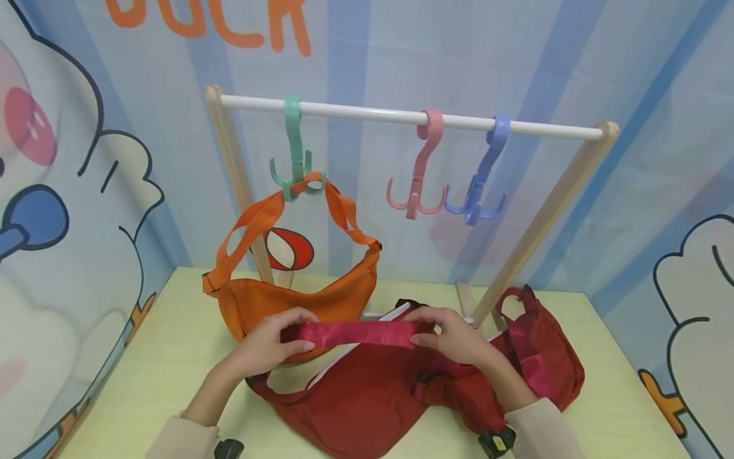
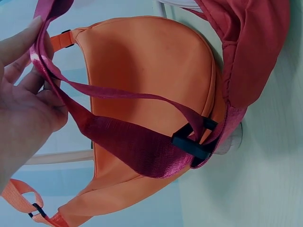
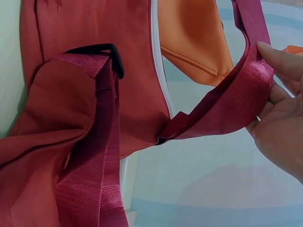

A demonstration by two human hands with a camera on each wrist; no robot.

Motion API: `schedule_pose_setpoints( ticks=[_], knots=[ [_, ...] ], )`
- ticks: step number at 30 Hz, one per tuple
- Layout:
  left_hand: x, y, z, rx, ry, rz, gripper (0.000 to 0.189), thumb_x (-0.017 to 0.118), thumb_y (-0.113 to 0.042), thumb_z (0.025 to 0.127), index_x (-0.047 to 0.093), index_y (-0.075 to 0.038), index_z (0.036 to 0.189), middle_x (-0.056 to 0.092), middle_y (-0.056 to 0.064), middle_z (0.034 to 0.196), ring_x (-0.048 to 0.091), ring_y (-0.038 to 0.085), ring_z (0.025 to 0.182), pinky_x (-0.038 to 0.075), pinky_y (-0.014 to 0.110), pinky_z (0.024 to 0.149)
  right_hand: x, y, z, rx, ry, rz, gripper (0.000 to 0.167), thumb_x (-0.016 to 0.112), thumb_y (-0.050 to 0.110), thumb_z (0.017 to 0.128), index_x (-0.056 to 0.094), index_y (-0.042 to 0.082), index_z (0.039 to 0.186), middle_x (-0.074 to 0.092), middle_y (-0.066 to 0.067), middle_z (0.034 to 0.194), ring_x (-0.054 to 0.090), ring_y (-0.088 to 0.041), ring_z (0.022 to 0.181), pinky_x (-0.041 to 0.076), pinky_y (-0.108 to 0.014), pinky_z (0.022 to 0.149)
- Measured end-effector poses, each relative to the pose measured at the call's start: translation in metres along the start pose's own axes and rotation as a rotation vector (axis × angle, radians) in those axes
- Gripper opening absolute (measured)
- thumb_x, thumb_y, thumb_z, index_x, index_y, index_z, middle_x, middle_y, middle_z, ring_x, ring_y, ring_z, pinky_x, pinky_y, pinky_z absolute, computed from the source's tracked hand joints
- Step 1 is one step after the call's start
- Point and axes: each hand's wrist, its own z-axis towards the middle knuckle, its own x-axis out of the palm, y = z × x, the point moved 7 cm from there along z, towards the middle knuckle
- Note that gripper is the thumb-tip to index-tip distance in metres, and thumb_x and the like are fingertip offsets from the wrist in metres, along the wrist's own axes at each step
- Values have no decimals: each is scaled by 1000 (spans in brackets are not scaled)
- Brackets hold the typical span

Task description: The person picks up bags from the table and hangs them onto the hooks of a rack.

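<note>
My left hand [image 1: 265, 344] and right hand [image 1: 455, 336] pinch a magenta strap [image 1: 361, 333] between thumbs and fingers, stretching a length of it level between them. The strap belongs to a dark red shoulder bag [image 1: 367, 398] with a white-edged opening, lying on the table below the hands. In the left wrist view, the strap runs doubled from the fingers to a black buckle [image 2: 191, 146]. Just behind the hands, an orange shoulder bag [image 1: 344, 290] hangs by its strap from a green hook [image 1: 295, 143]. Its lower part is partly covered by the left hand and red bag.
A white rail [image 1: 367, 113] on wooden posts stands at the back. From it also hang a pink hook [image 1: 420, 166] and a blue hook [image 1: 486, 166]. Another red bag [image 1: 564, 363] lies at the right of the pale yellow table [image 1: 143, 382], beside the right forearm.
</note>
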Motion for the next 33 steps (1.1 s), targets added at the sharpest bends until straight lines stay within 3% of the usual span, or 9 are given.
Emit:
schedule_pose_setpoints(
  ticks=[19, 33],
  knots=[
    [-4, -5, 4, 12, -17, -17, 27, 67, -16, 83, 58, -13, 108, 57, -1, 91, 50, 19, 84, 43, 30, 68, -9, 9, 1, 7, -26, -1, 22, 67, 10, 83, 65, 10, 105, 61, 3, 86, 52, -14, 77, 44, -26, 69],
    [-8, -10, 6, 29, -45, -18, 27, 67, -13, 83, 58, -12, 109, 58, 0, 93, 50, 18, 82, 44, 28, 67, -14, 15, 3, 6, -37, 1, 27, 66, 11, 83, 64, 9, 110, 62, 3, 87, 52, -14, 77, 44, -26, 69]
  ],
)
